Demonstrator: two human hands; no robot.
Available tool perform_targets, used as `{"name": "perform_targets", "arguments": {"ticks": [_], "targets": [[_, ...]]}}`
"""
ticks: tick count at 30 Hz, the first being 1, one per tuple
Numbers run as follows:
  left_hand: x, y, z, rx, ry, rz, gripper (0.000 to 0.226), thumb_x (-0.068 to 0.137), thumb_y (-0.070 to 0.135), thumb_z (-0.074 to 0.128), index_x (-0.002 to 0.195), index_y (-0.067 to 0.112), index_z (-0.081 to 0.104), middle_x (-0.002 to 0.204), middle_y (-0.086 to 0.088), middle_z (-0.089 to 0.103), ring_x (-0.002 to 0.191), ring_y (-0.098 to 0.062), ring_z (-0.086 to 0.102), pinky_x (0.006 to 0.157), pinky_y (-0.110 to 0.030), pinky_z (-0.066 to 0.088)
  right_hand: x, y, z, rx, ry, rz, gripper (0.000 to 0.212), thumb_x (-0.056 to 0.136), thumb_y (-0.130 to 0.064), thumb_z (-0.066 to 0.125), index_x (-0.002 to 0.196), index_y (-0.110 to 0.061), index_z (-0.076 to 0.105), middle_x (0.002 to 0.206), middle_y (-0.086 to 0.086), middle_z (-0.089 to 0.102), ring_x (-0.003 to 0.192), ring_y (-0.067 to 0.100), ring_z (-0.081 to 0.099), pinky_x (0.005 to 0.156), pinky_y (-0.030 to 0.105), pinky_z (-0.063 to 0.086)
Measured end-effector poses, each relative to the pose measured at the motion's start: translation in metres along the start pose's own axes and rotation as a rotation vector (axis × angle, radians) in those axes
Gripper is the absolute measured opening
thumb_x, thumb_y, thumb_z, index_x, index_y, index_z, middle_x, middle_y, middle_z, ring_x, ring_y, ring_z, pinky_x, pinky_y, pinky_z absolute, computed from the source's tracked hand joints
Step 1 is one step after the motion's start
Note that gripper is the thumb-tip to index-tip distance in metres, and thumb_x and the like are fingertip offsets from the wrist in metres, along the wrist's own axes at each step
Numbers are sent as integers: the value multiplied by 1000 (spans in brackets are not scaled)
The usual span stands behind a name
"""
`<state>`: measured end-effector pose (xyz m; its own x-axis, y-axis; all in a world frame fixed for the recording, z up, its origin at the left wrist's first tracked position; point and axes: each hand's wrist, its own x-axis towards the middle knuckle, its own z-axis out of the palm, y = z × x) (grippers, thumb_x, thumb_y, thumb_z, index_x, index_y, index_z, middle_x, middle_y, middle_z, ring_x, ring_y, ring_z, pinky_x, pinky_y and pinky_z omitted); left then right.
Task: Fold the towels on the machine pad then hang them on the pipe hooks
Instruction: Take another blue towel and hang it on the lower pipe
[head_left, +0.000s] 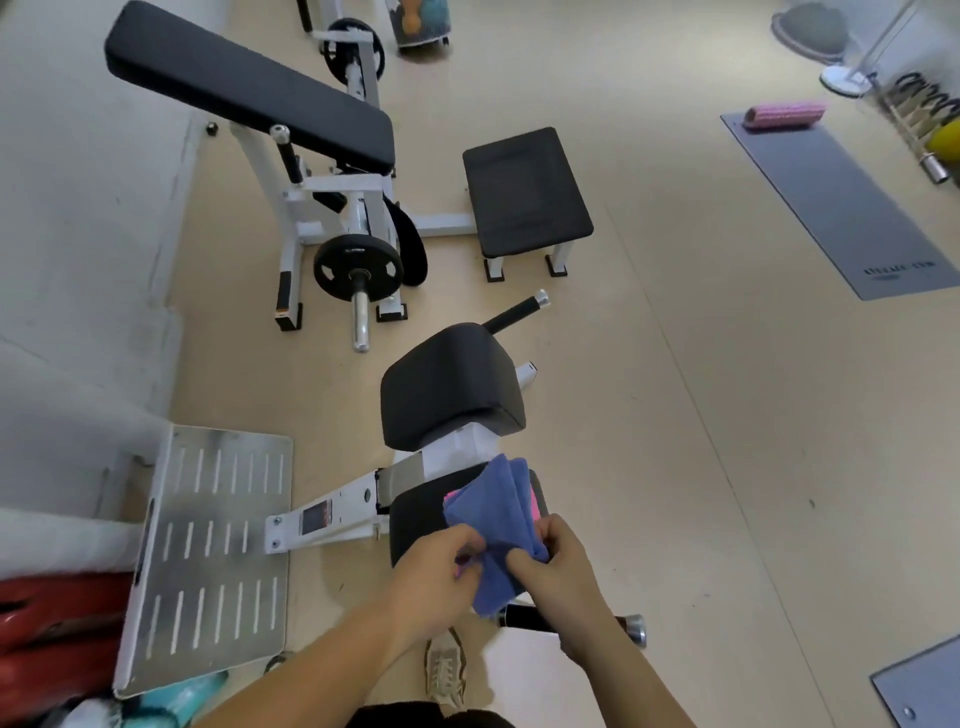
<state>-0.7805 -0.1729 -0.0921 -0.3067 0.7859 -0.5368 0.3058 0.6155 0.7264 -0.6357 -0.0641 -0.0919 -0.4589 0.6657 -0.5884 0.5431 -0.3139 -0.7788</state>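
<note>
Your left hand (441, 566) pinches the folded blue terry towel (491, 512) at its seven o'clock edge; it lies over the black padded machine seat (415, 519), long axis twelve to six; your right hand (558, 564) grips it at five o'clock.

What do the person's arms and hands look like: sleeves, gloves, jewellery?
The left hand and the right hand are bare: no gloves, rings, watch, bands or tape show. The left forearm and the right forearm are uncovered down to the bottom edge of the view, so no sleeve appears.
</note>
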Motion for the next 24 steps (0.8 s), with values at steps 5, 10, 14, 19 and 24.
{"name": "perform_targets", "arguments": {"ticks": [5,10,14,19,24], "targets": [[-16,5,-44,35,333,22,30,86,19,74,108,29,56,109,9,63,99,-10,63,89,-28,56,-8,-40,16,-209,-62,-319,21,82,-4,71,86,-15,54,71,-9,58,62,2,54,62,14,48],[-46,-2,-93,198,305,191,89,79,36,77,154,40,29,154,22,31,142,0,33,118,-23,32,-14,-102,39,-453,-366,-498,20,84,-17,70,99,-27,62,88,-11,69,83,8,66,73,24,56],[-82,2,-132,-69,275,135,61,79,29,75,134,45,54,116,20,70,108,2,65,93,-20,54,-21,-167,82,-572,-538,-624,26,82,-19,76,101,-33,68,93,-16,73,87,2,68,77,19,55],[-148,-31,-197,-288,593,-33,12,85,27,77,93,33,70,83,11,75,78,6,67,68,-15,52,-19,-221,160,-665,-620,-663,46,72,-60,78,110,-38,65,93,-7,71,84,8,67,80,30,58],[-224,-84,-257,-757,926,-29,11,93,12,74,103,15,75,94,-5,81,88,-11,76,78,-30,62,-34,-261,251,-634,-773,-652,25,82,-41,82,102,-32,70,97,-7,74,90,5,70,81,28,59]]}}
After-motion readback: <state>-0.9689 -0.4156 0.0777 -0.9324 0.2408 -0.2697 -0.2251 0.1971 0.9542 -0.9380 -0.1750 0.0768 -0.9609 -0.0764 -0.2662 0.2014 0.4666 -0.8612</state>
